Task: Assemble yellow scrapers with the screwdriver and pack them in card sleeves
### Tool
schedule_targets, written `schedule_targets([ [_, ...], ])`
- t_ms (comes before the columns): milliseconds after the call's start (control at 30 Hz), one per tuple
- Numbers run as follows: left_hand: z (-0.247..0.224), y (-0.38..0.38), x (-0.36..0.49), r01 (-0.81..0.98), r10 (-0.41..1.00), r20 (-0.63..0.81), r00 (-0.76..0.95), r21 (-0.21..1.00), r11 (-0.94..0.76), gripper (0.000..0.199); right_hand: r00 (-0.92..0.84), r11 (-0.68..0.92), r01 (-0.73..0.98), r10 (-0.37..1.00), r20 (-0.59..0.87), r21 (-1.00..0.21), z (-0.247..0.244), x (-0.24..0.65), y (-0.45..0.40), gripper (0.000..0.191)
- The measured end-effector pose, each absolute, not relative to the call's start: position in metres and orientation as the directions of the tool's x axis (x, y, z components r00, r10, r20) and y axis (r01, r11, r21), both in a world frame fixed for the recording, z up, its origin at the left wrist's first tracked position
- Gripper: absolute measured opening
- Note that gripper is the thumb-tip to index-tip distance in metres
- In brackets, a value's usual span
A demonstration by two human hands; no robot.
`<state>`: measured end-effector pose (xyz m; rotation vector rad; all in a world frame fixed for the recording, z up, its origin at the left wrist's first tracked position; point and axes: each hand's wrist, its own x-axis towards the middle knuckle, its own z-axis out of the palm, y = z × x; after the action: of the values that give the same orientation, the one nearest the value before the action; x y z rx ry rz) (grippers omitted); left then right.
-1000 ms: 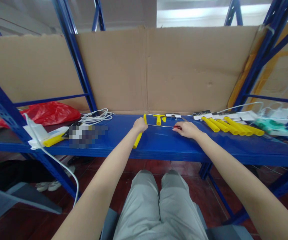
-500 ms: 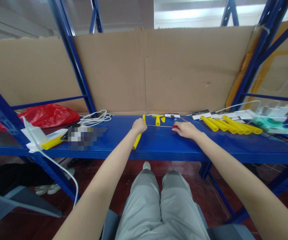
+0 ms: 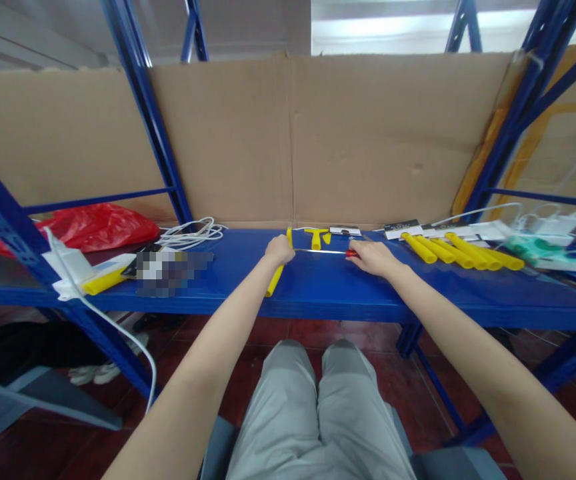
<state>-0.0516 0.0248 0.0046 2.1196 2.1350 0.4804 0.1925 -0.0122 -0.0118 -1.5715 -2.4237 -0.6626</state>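
Observation:
My left hand [image 3: 279,250] is closed around a yellow tube-like handle [image 3: 275,283], whose lower end sticks out toward the table's front edge. A bit of yellow also shows above the fist. My right hand [image 3: 372,257] grips the red handle of a screwdriver [image 3: 324,251]. Its thin metal shaft runs left to the yellow handle at my left fist; the tip is hidden there. Just behind the shaft lie a yellow T-shaped part [image 3: 317,240] and a small yellow piece [image 3: 327,237].
Several yellow tubes [image 3: 461,252] lie at the right on the blue table [image 3: 328,287], near white cables and a green bag [image 3: 538,248]. On the left are a cable coil [image 3: 198,231], a red plastic bag [image 3: 101,225] and another yellow tube [image 3: 104,281]. Cardboard [image 3: 348,140] stands behind.
Both hands keep nearly the same place and hold. The screwdriver shaft catches more light now. My legs have shifted slightly, and the foot seen before is out of sight.

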Motion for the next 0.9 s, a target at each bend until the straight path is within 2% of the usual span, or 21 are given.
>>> schedule_targets([
  [233,0.0055,0.0244,-0.0516,0.960,0.989,0.144,-0.028,0.279,-0.013,0.036,-0.427,0.364,0.903,0.823,0.375,0.229,-0.0121,0.1926,-0.0126,0.025],
  [400,0.0056,0.0250,-0.0509,0.960,0.991,0.135,-0.005,0.277,-0.032,0.034,-0.399,0.341,0.915,0.835,0.379,0.215,-0.0130,0.1938,-0.0112,0.020],
  [667,0.0059,0.0245,-0.0509,0.953,0.992,0.125,-0.020,0.303,-0.019,0.031,-0.483,0.410,0.874,0.789,0.379,0.261,-0.0117,0.1943,-0.0119,0.011],
  [900,0.0041,0.0229,-0.0502,0.959,0.989,0.148,-0.019,0.283,-0.024,0.031,-0.503,0.424,0.864,0.762,0.409,0.272,-0.0119,0.1949,-0.0119,0.011],
])
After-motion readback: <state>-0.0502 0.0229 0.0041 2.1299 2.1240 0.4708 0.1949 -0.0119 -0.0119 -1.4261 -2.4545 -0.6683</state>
